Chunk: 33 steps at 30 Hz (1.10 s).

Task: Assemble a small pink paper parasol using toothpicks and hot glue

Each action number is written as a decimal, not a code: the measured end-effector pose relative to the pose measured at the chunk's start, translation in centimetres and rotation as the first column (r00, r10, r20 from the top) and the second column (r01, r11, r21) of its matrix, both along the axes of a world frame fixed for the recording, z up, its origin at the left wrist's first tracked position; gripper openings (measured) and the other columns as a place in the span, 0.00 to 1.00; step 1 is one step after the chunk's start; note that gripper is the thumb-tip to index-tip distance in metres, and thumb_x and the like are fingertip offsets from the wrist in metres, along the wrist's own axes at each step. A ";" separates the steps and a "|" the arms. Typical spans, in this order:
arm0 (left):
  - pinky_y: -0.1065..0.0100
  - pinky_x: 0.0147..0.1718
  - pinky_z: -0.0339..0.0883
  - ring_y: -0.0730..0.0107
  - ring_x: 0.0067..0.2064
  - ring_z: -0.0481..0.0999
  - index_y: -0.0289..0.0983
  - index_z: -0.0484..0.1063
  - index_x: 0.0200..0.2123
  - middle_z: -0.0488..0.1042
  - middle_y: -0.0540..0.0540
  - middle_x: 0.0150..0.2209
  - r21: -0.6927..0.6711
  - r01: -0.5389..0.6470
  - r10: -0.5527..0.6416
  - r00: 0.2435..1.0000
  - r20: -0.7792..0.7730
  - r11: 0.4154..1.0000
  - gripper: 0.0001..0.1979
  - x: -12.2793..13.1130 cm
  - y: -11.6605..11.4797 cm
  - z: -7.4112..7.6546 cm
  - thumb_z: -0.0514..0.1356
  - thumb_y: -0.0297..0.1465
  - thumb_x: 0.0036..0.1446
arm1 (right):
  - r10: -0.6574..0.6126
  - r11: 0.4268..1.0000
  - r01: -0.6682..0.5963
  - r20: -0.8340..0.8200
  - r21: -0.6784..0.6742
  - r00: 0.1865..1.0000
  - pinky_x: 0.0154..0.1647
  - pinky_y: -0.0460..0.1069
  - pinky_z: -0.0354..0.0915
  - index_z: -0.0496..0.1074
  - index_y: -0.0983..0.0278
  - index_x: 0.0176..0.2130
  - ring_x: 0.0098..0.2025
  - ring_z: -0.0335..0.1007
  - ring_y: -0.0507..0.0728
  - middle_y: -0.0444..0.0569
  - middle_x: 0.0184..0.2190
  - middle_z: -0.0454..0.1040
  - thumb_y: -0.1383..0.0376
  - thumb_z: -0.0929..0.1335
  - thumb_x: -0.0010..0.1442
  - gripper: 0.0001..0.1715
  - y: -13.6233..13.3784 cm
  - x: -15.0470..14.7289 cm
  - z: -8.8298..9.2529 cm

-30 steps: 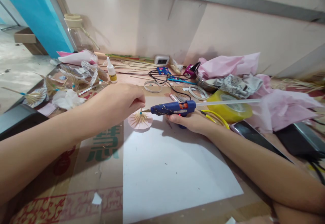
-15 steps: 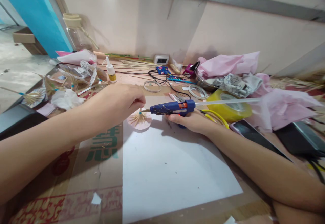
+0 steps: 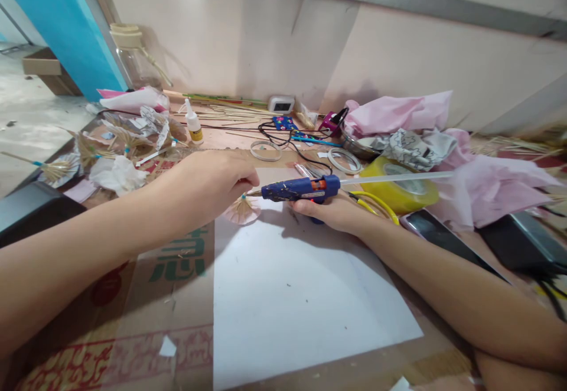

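My left hand (image 3: 221, 178) pinches the top of a small paper umbrella (image 3: 242, 211), which has a pale pink round canopy, thin bamboo ribs and a blue band near its top. My right hand (image 3: 330, 208) is wrapped round a blue hot glue gun (image 3: 301, 188) with a long clear glue stick in its back. The gun's nozzle points left and sits right beside the blue band; whether they touch is hard to tell. Under both hands lies a white sheet (image 3: 310, 302) on printed cardboard (image 3: 177, 314).
Several small umbrella frames (image 3: 126, 140) and a glue bottle (image 3: 194, 122) stand at the back left. Yellow tape (image 3: 398, 184), yellow-handled scissors (image 3: 376, 202), a phone (image 3: 447, 240) and pink cloth (image 3: 500, 190) lie on the right. Bamboo sticks (image 3: 234, 113) run along the wall.
My left hand and the small umbrella have shifted slightly, with the canopy a little further left and tilted. The glue gun in my right hand has hardly moved.
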<state>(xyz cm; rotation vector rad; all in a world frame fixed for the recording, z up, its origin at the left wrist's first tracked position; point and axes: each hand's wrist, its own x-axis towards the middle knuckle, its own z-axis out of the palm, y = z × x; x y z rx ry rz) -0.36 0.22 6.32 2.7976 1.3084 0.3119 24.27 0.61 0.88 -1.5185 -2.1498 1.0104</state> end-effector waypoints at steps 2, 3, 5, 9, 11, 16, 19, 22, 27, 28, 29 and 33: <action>0.70 0.34 0.62 0.67 0.37 0.75 0.41 0.78 0.36 0.80 0.51 0.36 -0.003 0.007 -0.007 1.000 0.002 1.000 0.16 0.0 0.0 0.0 0.50 0.30 0.57 | 0.015 1.000 -0.015 -0.017 0.001 1.000 0.29 0.48 0.61 0.69 0.63 0.26 0.27 0.66 0.54 0.44 0.23 0.71 0.45 0.66 0.51 0.24 0.0 0.0 0.0; 0.70 0.34 0.62 0.67 0.37 0.75 0.41 0.78 0.36 0.80 0.51 0.36 -0.003 0.011 -0.011 1.000 0.004 1.000 0.16 0.0 0.0 0.0 0.49 0.30 0.57 | 0.023 1.000 -0.023 -0.027 -0.003 0.999 0.28 0.48 0.61 0.69 0.63 0.26 0.27 0.66 0.54 0.44 0.22 0.71 0.45 0.66 0.51 0.24 0.0 0.0 0.0; 0.70 0.33 0.62 0.67 0.37 0.75 0.41 0.78 0.36 0.80 0.51 0.36 -0.007 0.019 -0.019 1.000 0.016 1.000 0.16 -0.1 0.0 -0.1 0.49 0.30 0.58 | 0.036 0.999 -0.036 -0.042 -0.007 0.998 0.28 0.47 0.60 0.69 0.63 0.26 0.26 0.66 0.53 0.44 0.22 0.71 0.45 0.66 0.51 0.24 0.1 0.0 0.0; 0.70 0.32 0.60 0.69 0.36 0.75 0.42 0.77 0.36 0.79 0.52 0.36 0.010 0.065 -0.065 0.995 0.071 0.998 0.14 -0.5 0.0 -0.4 0.51 0.30 0.59 | 0.046 0.999 -0.046 -0.034 -0.005 0.998 0.28 0.47 0.61 0.69 0.63 0.25 0.26 0.66 0.53 0.45 0.22 0.72 0.45 0.65 0.52 0.25 0.1 0.0 0.0; 0.70 0.31 0.59 0.70 0.34 0.74 0.42 0.77 0.35 0.78 0.52 0.36 0.016 0.076 -0.077 0.994 0.078 0.997 0.13 -0.6 0.0 -0.4 0.52 0.32 0.60 | 0.052 0.999 -0.052 -0.027 -0.008 0.998 0.28 0.47 0.61 0.69 0.63 0.24 0.26 0.66 0.53 0.45 0.22 0.72 0.45 0.65 0.52 0.25 0.0 0.0 0.0; 0.70 0.31 0.58 0.70 0.33 0.74 0.41 0.77 0.33 0.78 0.53 0.32 0.000 0.047 -0.047 0.996 0.076 0.999 0.10 -0.4 0.0 -0.3 0.55 0.31 0.58 | 0.033 0.999 -0.034 -0.020 -0.007 0.999 0.28 0.47 0.61 0.69 0.63 0.25 0.27 0.67 0.54 0.45 0.23 0.72 0.44 0.65 0.51 0.25 0.0 0.0 0.0; 0.69 0.33 0.60 0.69 0.35 0.74 0.41 0.77 0.33 0.79 0.52 0.33 0.005 0.039 -0.039 0.997 0.061 0.999 0.10 -0.2 -0.1 -0.1 0.54 0.31 0.58 | 0.030 0.999 -0.031 -0.020 -0.011 0.999 0.29 0.48 0.61 0.69 0.63 0.25 0.28 0.68 0.55 0.45 0.23 0.72 0.45 0.66 0.51 0.24 -0.1 0.0 0.1; 0.69 0.35 0.61 0.68 0.37 0.75 0.40 0.77 0.34 0.79 0.52 0.35 -0.001 0.046 -0.046 0.998 0.047 0.999 0.12 -0.1 -0.3 0.1 0.53 0.30 0.59 | 0.037 0.999 -0.037 -0.025 -0.014 0.999 0.29 0.48 0.62 0.69 0.62 0.26 0.28 0.68 0.55 0.45 0.23 0.72 0.46 0.66 0.50 0.23 -0.1 0.0 0.2; 0.69 0.35 0.62 0.68 0.37 0.75 0.40 0.77 0.35 0.79 0.50 0.36 0.023 0.080 -0.082 0.995 0.054 0.996 0.13 -0.2 -0.5 0.4 0.51 0.30 0.60 | -0.006 0.999 0.004 -0.052 -0.045 0.999 0.31 0.49 0.63 0.72 0.63 0.28 0.29 0.69 0.56 0.46 0.24 0.73 0.45 0.68 0.50 0.23 -0.1 0.2 -0.2; 0.70 0.35 0.62 0.68 0.37 0.75 0.40 0.77 0.35 0.79 0.50 0.36 0.026 0.077 -0.079 0.995 0.057 0.997 0.13 -0.3 -0.5 0.5 0.51 0.30 0.60 | -0.024 0.999 0.021 -0.065 -0.044 0.998 0.31 0.49 0.63 0.72 0.63 0.29 0.29 0.68 0.55 0.45 0.25 0.73 0.45 0.69 0.49 0.24 0.0 0.3 -0.3; 0.70 0.36 0.62 0.68 0.37 0.75 0.40 0.77 0.36 0.79 0.50 0.36 0.030 0.066 -0.068 0.996 0.064 0.997 0.13 -0.4 -0.5 0.7 0.51 0.30 0.59 | -0.037 0.998 0.033 -0.084 -0.046 0.996 0.31 0.48 0.63 0.72 0.63 0.29 0.29 0.68 0.55 0.45 0.25 0.73 0.45 0.69 0.50 0.24 0.1 0.3 -0.5; 0.69 0.39 0.64 0.67 0.38 0.75 0.40 0.77 0.36 0.79 0.50 0.36 0.066 -0.013 0.003 0.990 0.141 0.998 0.13 -1.0 -0.3 1.8 0.52 0.31 0.58 | -0.046 0.994 0.016 -0.288 -0.106 0.957 0.26 0.48 0.58 0.71 0.64 0.27 0.23 0.62 0.52 0.43 0.18 0.66 0.42 0.68 0.51 0.27 0.9 0.3 -1.4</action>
